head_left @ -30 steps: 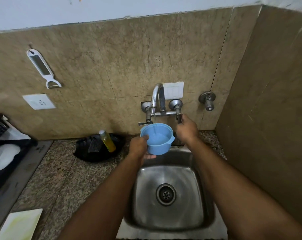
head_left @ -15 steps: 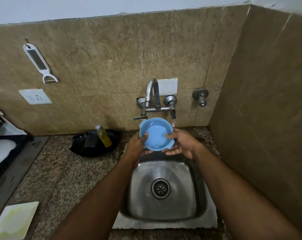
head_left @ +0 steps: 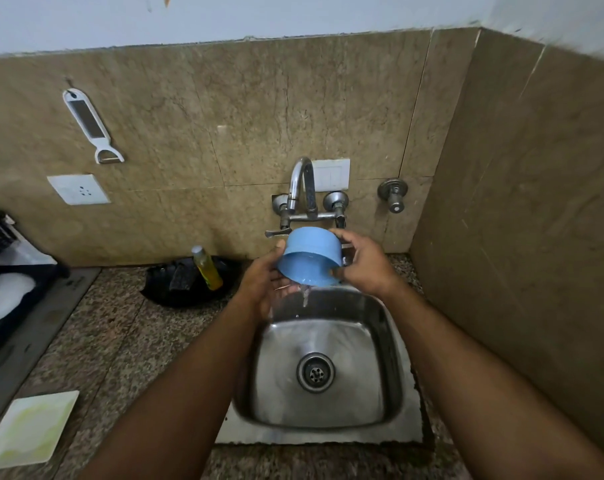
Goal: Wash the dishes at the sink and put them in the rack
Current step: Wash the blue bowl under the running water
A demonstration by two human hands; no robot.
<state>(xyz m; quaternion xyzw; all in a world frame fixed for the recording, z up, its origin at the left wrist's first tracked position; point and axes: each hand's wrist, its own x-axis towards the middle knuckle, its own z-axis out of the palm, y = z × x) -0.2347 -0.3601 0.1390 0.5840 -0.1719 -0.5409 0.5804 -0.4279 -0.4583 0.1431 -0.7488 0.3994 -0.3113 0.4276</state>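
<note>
Landmark: sink [head_left: 394,341]. Far left of it, black rack [head_left: 2,271] holding a white dish. Left hand [head_left: 262,282] cups the blue bowl [head_left: 309,259] from the left, fingers curled under it. Bowl is tipped over above the sink's back edge, water draining out. Right hand [head_left: 364,263] clamps its right side.
</note>
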